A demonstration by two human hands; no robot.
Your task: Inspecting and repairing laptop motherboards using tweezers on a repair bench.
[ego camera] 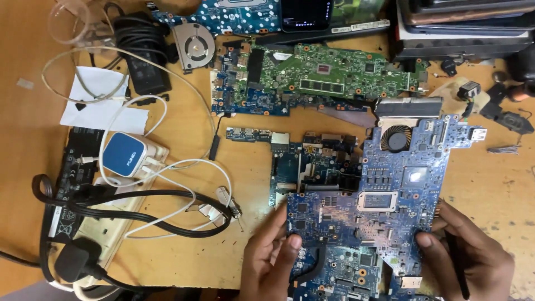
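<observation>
1. hands: my left hand (273, 253) and right hand (465, 253) gripped the large blue rectangular circuit board (384, 195) by opposite edges, low on the wooden table (184, 167).
2. board looked stiff, light, fragile; edges seemed the safest hold.

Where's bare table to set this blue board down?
Bare wooden table lies right of the blue motherboard held by left hand and right hand. A smaller patch sits below the white cables, around. The power strip side and the green board are crowded.

A dark phone screen (305, 15) at top centre; a white label (60, 220) on the left black adapter.
</observation>
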